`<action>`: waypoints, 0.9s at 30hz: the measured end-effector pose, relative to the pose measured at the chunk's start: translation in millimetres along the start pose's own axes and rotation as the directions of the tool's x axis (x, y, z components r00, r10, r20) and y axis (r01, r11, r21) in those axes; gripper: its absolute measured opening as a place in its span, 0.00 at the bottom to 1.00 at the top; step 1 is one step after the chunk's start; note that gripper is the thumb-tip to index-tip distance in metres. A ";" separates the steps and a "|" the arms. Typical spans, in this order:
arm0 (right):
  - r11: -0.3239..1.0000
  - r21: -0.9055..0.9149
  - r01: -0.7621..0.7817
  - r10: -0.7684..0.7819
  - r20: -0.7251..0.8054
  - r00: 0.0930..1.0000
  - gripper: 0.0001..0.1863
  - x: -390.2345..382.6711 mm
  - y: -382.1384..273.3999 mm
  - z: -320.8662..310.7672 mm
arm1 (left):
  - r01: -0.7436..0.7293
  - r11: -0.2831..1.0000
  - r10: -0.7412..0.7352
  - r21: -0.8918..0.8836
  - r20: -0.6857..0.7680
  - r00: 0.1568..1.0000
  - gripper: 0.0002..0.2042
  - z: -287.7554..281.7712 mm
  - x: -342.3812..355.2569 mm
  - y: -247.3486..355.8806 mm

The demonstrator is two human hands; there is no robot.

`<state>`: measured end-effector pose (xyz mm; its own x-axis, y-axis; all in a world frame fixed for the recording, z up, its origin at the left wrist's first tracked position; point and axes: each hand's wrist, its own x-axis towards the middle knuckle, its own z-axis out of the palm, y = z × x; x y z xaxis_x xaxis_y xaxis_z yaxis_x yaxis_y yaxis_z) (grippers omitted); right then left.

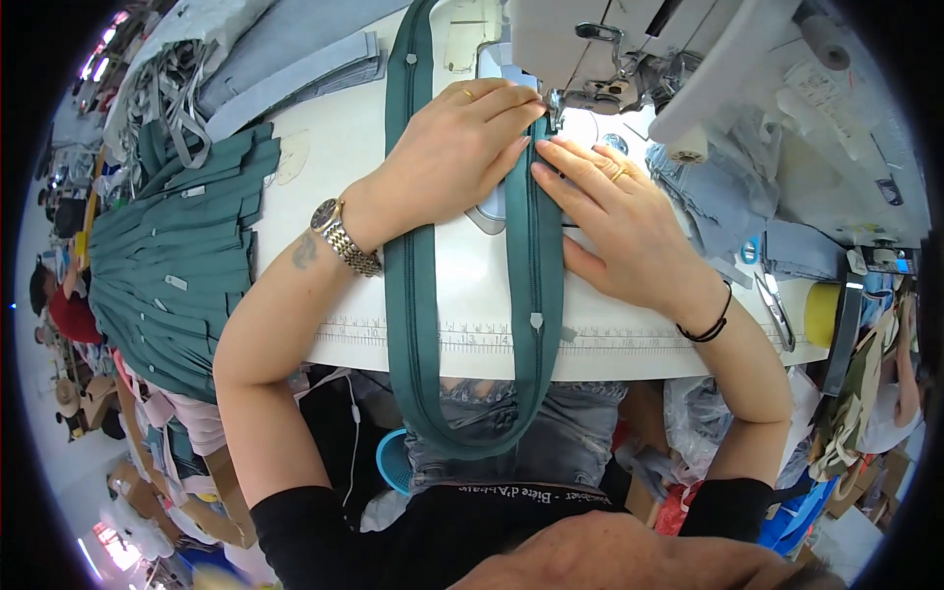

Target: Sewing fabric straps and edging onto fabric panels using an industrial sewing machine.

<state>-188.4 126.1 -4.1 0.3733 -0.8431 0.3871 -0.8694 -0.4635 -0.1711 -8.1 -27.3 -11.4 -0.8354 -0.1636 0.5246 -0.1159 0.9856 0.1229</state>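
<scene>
The green zipper tape (pixel 534 265) is matt woven cloth; the table (pixel 462 295) looks smooth and matt, the sewing machine (pixel 629 49) glossy enamelled metal.

You have two hands (pixel 462 147) on one looped green zipper tape (pixel 536 265), one sewing machine (pixel 629 49), one wristwatch (pixel 339 236), two rings (pixel 619 173), one black wristband (pixel 710 324).

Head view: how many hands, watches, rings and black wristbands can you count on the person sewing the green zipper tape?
Hands: 2, left hand and right hand
Watch: 1
Rings: 2, one on the left, one on the right
Black wristband: 1
Total: 6
</scene>
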 end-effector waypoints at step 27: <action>0.866 0.390 0.314 -0.180 -0.341 0.922 0.37 77.9 -94.4 -57.4 | 0.135 0.943 0.010 -0.303 0.431 0.902 0.23 -64.1 -71.4 100.1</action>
<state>-95.8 119.9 94.1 0.3907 -0.6010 0.6972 -0.5096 -0.7720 -0.3799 74.4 80.3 17.4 -0.9865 -0.1198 0.1117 -0.0586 0.8950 0.4422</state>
